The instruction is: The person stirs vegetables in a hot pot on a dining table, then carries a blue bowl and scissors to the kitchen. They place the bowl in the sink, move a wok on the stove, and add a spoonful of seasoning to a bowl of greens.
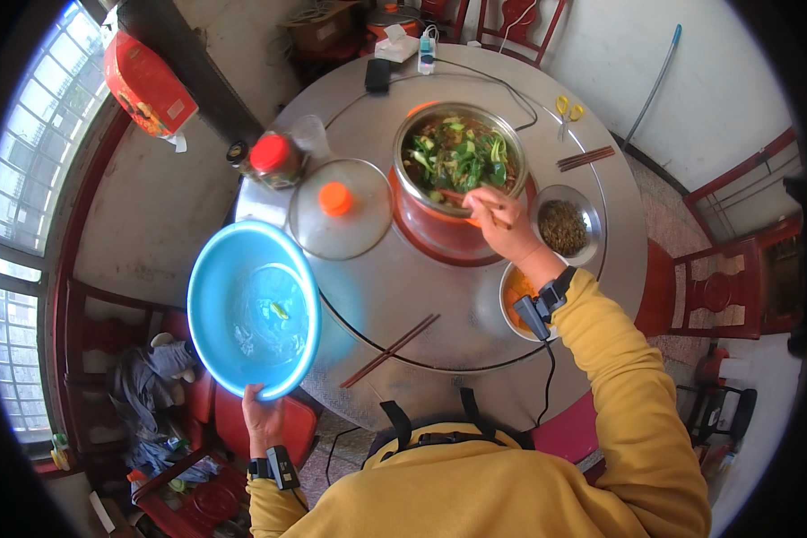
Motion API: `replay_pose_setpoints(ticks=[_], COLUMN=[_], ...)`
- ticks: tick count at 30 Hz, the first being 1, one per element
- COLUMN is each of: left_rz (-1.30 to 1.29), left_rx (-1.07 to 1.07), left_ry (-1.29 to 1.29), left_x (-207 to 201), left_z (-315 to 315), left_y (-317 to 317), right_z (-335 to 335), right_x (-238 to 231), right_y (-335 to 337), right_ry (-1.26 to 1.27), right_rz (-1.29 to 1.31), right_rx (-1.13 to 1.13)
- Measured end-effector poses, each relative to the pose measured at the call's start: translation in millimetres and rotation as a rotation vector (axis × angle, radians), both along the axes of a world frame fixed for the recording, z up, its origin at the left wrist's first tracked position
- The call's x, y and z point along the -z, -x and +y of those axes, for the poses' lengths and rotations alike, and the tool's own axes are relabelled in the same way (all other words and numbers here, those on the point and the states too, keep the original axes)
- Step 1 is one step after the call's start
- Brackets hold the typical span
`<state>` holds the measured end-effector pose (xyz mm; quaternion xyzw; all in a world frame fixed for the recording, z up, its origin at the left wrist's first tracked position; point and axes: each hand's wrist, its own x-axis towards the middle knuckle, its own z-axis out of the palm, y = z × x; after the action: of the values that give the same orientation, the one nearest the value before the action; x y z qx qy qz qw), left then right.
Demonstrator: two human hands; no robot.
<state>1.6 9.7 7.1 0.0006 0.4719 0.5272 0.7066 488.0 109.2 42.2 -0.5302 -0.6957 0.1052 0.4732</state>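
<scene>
With right hand (pixel 502 218) closed on chopsticks (pixel 453 195), reach over the near rim of a steel pot (pixel 416 197) of leafy greens (pixel 475 148) at twelve o'clock, and with left hand (pixel 263 419) clasp a blue basin (pixel 215 305) at ten, near a glass lid (pixel 360 217) at eleven.

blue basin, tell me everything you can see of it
The blue basin is round, with a smooth, plastic-looking wall and a thick rounded rim. Its inside looks wet, and one small green scrap lies on the bottom. It is open side up, seemingly tilted, at the left edge of the table, nearer the person than the clear lid. The left grip holds its near rim; whether its underside touches the table cannot be told.
</scene>
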Motion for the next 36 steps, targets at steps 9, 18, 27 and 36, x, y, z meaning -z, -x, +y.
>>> replay_pose_setpoints(ticks=[9, 18, 27, 36], left_rz=[0.077, 0.058, 0.066, 0.050], left_rx=[-0.029, 0.019, 0.033, 0.062], left_ry=[-0.010, -0.086, -0.004, 0.010], left_x=[-6, -13, 0, -2], left_z=[8, 6, 10, 15], left_y=[-12, -19, -10, -21], right_z=[20, -16, -34, -24], right_x=[21, -31, 0, 25], right_y=[-1, -29, -36, -39], right_ry=[0.055, 0.160, 0.176, 0.030], right_rz=[0.091, 0.543, 0.422, 0.085], right_rx=[0.022, 0.137, 0.425, 0.354])
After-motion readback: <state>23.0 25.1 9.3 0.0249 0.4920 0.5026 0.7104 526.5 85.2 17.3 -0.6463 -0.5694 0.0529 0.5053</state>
